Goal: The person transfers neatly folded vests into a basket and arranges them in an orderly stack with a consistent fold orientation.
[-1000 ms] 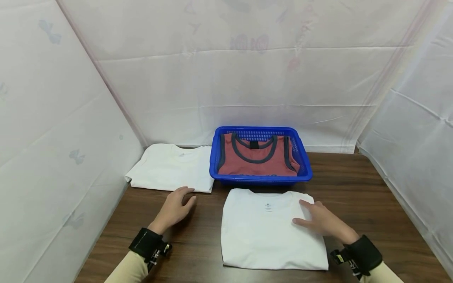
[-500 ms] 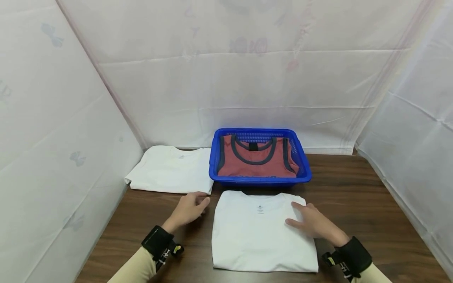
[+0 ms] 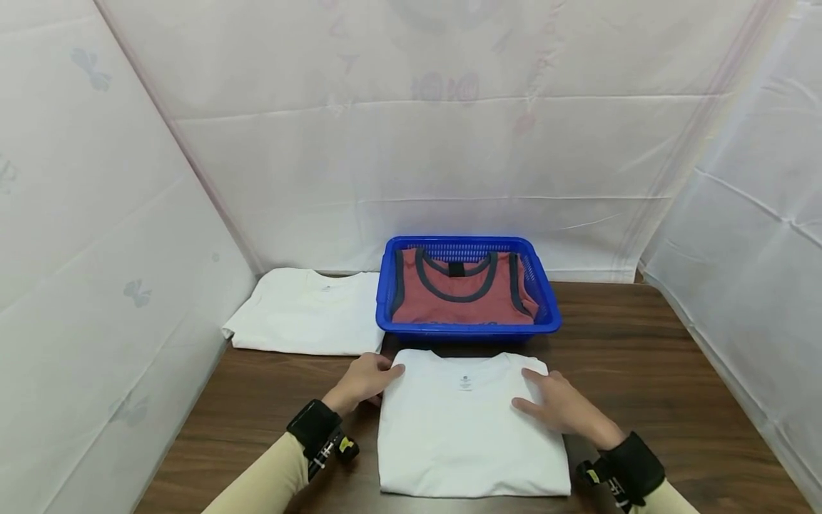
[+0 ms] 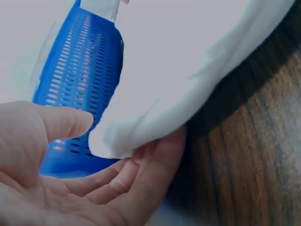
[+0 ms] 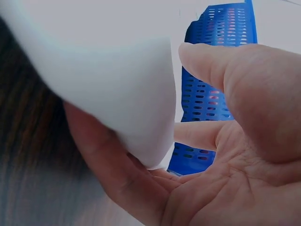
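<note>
Presently, the nearer white shirt (image 3: 472,442) is found folded on the bench (image 3: 648,357) before the blue basket (image 3: 472,329); its side edges are underlaid by fingers of the left hand (image 3: 363,378) and right hand (image 3: 562,407), both spread, thumbs apart.

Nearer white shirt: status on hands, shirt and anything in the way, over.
Left hand, right hand: fingers under opposite side edges. White shirt: folded, neckline facing away from the person. Blue basket just beyond; nothing seen lying on the shirt.
</note>
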Demonstrator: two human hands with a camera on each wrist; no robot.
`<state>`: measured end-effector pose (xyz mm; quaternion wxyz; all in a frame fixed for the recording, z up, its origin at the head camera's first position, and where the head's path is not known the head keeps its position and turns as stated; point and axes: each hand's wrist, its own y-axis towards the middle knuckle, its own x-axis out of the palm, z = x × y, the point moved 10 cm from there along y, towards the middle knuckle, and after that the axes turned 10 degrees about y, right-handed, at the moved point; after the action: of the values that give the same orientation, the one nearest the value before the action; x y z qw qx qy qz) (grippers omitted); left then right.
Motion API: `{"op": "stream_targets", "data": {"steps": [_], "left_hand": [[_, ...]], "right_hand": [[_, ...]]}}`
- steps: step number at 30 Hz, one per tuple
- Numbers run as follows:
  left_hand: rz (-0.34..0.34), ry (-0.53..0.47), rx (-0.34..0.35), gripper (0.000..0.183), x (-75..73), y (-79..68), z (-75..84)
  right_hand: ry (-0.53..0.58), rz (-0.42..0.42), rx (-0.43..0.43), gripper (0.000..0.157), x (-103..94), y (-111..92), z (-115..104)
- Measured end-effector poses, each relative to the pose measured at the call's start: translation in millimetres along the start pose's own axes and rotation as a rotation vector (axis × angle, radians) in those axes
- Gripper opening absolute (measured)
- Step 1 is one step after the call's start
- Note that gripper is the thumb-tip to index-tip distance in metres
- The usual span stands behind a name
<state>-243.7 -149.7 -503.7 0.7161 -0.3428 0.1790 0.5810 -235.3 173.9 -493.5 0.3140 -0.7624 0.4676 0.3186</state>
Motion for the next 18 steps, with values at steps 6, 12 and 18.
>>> {"op": "stream_targets", "data": {"steps": [6, 12, 18], "left_hand": [[-0.028, -0.024, -0.017, 0.026, 6.5, 2.5, -1.5], [-0.005, 0.041, 0.058, 0.018, 3.7, 1.5, 10.9], [-0.057, 0.005, 0.213, 0.016, 7.0, 1.5, 26.9]], "right_hand": [[0.018, 0.017, -0.009, 0.067, -1.1, -0.4, -2.2], [0.08, 0.051, -0.048, 0.055, -2.5, -1.6, -1.3], [0.175, 0.088, -0.118, 0.044, -6.7, -3.3, 1.4]]}}
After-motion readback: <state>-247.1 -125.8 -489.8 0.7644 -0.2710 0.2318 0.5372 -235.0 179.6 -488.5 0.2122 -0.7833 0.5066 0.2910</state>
